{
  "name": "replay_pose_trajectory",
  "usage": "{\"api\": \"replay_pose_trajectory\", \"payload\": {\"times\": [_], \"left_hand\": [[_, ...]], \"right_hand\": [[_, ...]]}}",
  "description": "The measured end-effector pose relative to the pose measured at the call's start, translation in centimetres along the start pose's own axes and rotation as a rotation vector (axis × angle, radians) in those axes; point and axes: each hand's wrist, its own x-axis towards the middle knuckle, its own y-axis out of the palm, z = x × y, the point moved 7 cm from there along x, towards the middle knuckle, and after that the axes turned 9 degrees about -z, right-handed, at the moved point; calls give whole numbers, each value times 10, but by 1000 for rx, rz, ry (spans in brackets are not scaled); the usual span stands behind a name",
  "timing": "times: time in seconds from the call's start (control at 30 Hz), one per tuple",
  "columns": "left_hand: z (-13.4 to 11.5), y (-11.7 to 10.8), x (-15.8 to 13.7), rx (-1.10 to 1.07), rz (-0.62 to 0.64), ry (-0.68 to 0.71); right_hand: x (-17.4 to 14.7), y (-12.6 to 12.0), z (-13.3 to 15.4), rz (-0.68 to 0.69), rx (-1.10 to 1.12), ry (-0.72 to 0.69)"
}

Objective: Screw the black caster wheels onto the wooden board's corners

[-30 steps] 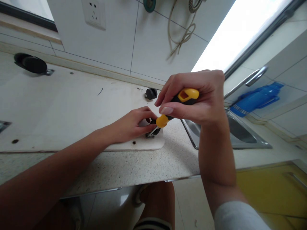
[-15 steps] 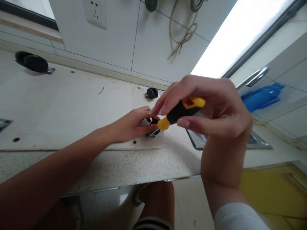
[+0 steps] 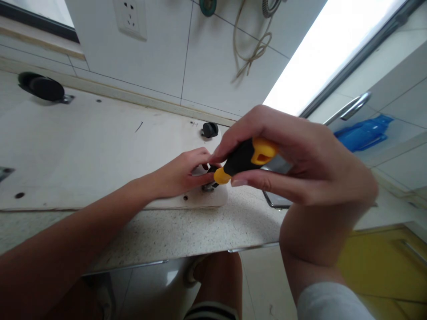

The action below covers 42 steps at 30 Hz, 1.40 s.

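My right hand (image 3: 287, 155) grips a screwdriver (image 3: 245, 158) with a yellow and black handle, its fingers and thumb round the grip. The tool slants down to the left toward the metal plate of a black caster wheel (image 3: 213, 170); its tip is mostly hidden. My left hand (image 3: 190, 173) is closed on that caster, pressing it at the near right corner of a white board (image 3: 110, 151). Beyond it, a second black caster (image 3: 210, 130) sits at the board's far right corner. A larger black caster (image 3: 43, 86) stands at the far left.
The board lies on a speckled countertop (image 3: 187, 229) along a tiled wall with a socket (image 3: 130, 18). To the right are a sink (image 3: 276, 202), a faucet (image 3: 355, 106) and a blue plastic item (image 3: 363, 132). A metal plate (image 3: 5, 172) shows at the left edge.
My right hand has turned the screwdriver handle, and its wrist has swung outward to the right. My left hand stays on the caster. The view has shifted slightly.
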Motion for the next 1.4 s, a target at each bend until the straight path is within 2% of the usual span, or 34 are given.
{"api": "replay_pose_trajectory", "payload": {"times": [0.17, 0.4, 0.47, 0.57, 0.63, 0.83, 1.07, 1.3, 1.4], "left_hand": [[1, 0, 1, 17, -9, -15], [1, 2, -1, -14, 11, -8], [2, 1, 0, -10, 9, -22], [0, 0, 1, -5, -1, -18], [0, 0, 0, 7, -2, -22], [2, 0, -1, 0, -12, -40], [0, -1, 1, 10, -16, -2], [3, -1, -2, 15, -21, -30], [1, 1, -1, 10, 1, -19]], "right_hand": [[-1, -4, -2, -130, -215, 102], [-3, -4, -5, 48, 89, -18], [-3, -7, -7, -3, 48, 9], [-2, -8, -7, -96, -149, 70], [-1, -6, -6, -96, -196, 84], [-1, -5, -8, 7, 46, 80], [-3, -12, -11, -122, -139, 121], [0, -7, -15, -6, 60, 106], [-1, -9, -16, -10, 12, 123]]}}
